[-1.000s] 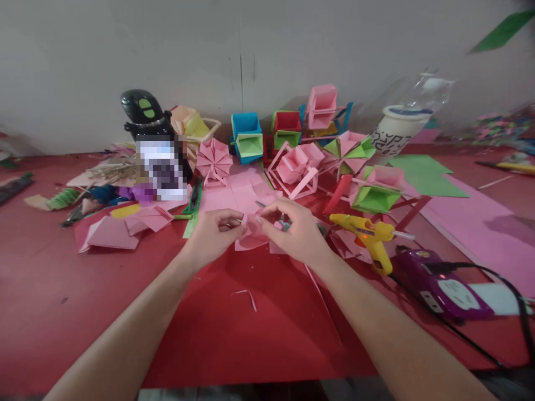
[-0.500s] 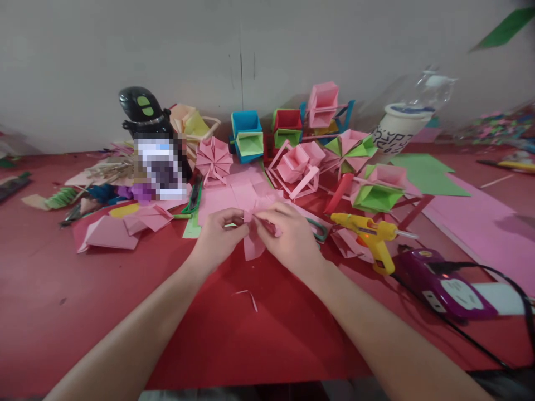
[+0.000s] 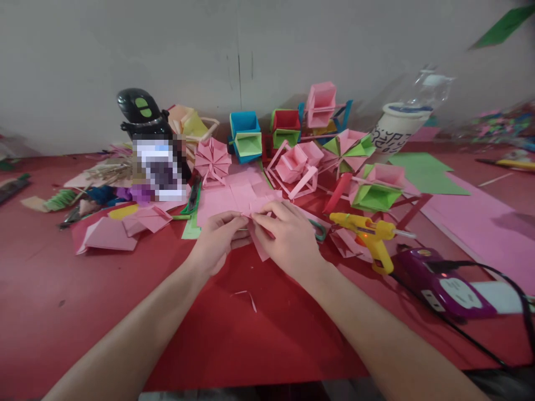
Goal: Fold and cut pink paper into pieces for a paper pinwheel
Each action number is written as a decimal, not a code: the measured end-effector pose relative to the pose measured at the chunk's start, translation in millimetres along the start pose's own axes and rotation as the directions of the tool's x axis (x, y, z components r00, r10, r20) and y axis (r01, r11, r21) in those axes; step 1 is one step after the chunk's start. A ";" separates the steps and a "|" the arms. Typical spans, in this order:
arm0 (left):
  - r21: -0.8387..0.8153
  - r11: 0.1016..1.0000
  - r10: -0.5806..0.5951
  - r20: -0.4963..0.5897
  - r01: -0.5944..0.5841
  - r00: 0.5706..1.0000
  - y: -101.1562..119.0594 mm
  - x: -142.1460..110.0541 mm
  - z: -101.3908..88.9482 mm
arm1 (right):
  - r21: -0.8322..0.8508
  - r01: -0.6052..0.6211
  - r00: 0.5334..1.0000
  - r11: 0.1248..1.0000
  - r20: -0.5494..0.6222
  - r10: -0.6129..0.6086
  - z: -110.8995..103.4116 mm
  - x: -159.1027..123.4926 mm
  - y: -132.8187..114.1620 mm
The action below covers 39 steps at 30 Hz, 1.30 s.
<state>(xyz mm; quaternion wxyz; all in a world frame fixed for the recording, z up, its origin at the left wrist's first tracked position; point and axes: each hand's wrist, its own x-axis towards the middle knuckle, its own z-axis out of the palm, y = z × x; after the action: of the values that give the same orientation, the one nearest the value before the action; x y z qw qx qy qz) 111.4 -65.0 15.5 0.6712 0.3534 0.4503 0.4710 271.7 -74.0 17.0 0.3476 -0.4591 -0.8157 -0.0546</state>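
Observation:
Both hands meet over the middle of the red table. My left hand (image 3: 218,238) pinches the left edge of a small piece of pink paper (image 3: 259,245) between thumb and fingertips. From the other side my right hand (image 3: 288,236) pinches the same paper, its fingers covering much of it. A strip of the paper hangs down below the fingertips. Just behind the hands lie flat pink sheets (image 3: 228,197). The green handle of scissors (image 3: 320,229) pokes out to the right of my right hand; the rest is hidden.
A yellow glue gun (image 3: 368,236) lies at right beside a purple power strip (image 3: 447,287) with black cords. Folded paper models, such as a blue and green one (image 3: 246,133), line the back. Left are a phone (image 3: 161,167), a cutter (image 3: 193,195) and folded pink paper (image 3: 111,234).
The pink paper has been turned and narrowed between my fingertips, its lower part now hanging as a slanted strip. My left fingers have curled in closer. The scissors' handle has come into view.

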 end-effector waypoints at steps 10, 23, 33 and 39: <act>-0.007 0.998 0.060 0.000 -0.060 0.998 0.6 1.1 -2.9 | -0.009 0.027 0.999 1.000 0.045 -0.027 -2.4 -0.9 -4.1; 0.190 0.926 0.334 -0.015 -0.325 0.943 14.0 -2.9 -12.0 | 0.766 -0.447 0.851 0.462 0.205 0.483 4.3 8.1 17.6; 0.111 0.976 0.188 0.021 -0.189 0.982 18.9 -2.7 -12.6 | 0.690 -0.510 0.857 0.514 0.353 0.376 -9.2 12.9 23.5; 0.157 0.981 0.104 0.046 -0.110 0.994 23.5 -1.1 -19.9 | 0.651 -0.572 0.820 0.499 0.456 0.346 -12.8 13.4 27.9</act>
<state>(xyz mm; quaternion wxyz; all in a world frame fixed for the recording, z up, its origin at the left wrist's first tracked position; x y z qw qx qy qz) 85.2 -57.8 30.0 0.6228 0.4383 0.4543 0.4622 295.8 -53.8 28.5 0.3968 -0.4722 -0.6440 0.4526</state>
